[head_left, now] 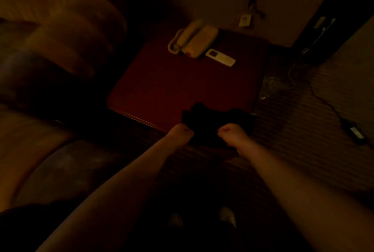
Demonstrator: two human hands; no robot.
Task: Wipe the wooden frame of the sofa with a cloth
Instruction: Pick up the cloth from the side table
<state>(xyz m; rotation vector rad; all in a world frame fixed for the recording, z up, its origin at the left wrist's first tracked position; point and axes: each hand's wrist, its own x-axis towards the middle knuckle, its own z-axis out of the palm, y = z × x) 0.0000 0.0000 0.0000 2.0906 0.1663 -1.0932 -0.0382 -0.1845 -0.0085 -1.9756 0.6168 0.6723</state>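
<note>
the picture is very dim. at the far left lies the sofa, its padded cushions pale and blurred, with a rounded dark arm curving along the near left; its wooden frame cannot be made out in this light. just right of it stands a dark red surface, and on its far side rest a cream telephone with a coiled cord and, just beside it to the right, a small white remote. at the near edge of the surface, both hands reach forward. the left hand has its fingers curled and pinches the left edge of a dark cloth; the right hand grips the right part likewise, so the cloth lies bunched between them over the near right corner of the surface. further right, cables trail over a striped carpet to a black adapter at the right edge.
</note>
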